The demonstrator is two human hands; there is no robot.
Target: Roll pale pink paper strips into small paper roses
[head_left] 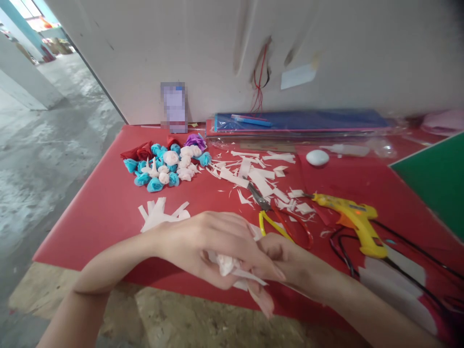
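Note:
A small white paper rose (226, 265) with a loose strip trailing from it sits between my two hands, above the near edge of the red table. My left hand (210, 241) arches over it, thumb and fingers closed round the rolled paper. My right hand (279, 256) meets it from the right, its fingers pinched on the paper's strip and base; the left hand partly hides them. Cut white paper pieces (161, 215) lie just beyond my left wrist. Pliers with one yellow and one red handle (266, 205) rest beyond my hands, among white paper scraps (259, 179).
Finished blue, white, red and purple paper flowers (155, 184) cluster at the back left. A yellow glue gun (351, 215) with a black cord lies on the right, near a white egg-shaped piece (317, 157). Wrapped blue sheets (308, 121) and a propped phone (174, 108) line the wall.

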